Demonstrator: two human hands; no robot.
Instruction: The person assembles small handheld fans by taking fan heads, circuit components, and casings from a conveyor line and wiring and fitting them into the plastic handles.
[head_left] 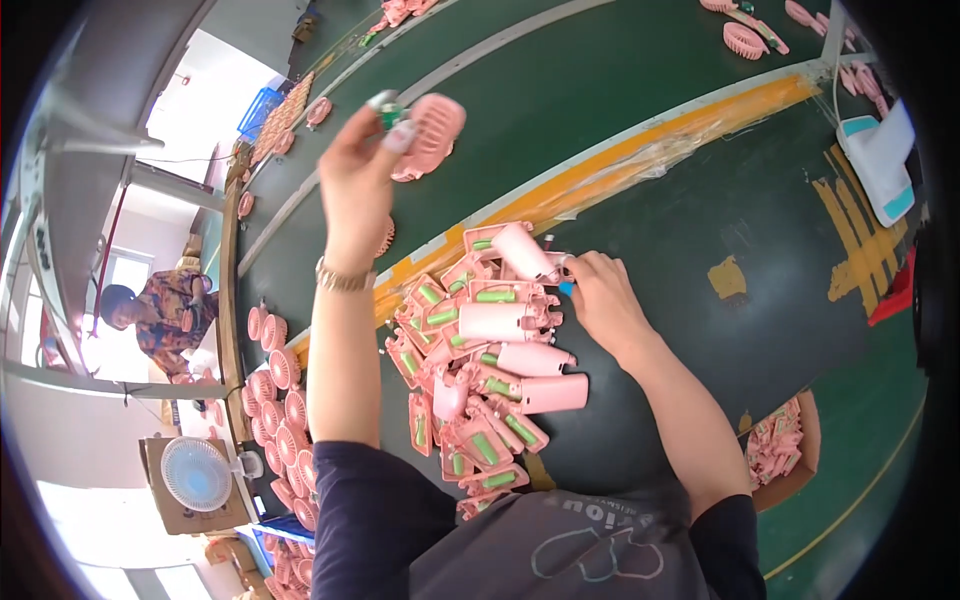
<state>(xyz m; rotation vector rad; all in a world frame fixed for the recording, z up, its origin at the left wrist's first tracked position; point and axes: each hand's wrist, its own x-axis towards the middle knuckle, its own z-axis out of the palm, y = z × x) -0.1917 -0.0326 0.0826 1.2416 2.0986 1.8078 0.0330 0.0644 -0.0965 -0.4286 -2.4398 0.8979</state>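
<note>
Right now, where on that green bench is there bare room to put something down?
Bare green surface lies right of the right hand, up to the yellow floor-style markings. Another free strip runs beyond the yellow tape line. It is crowded at the pile of pink handle parts between the forearms.

The left hand is raised, forearm upright, its fingers pinched together at the top. The right hand lies low, palm down, fingers curled, forearm stretched forward.
</note>
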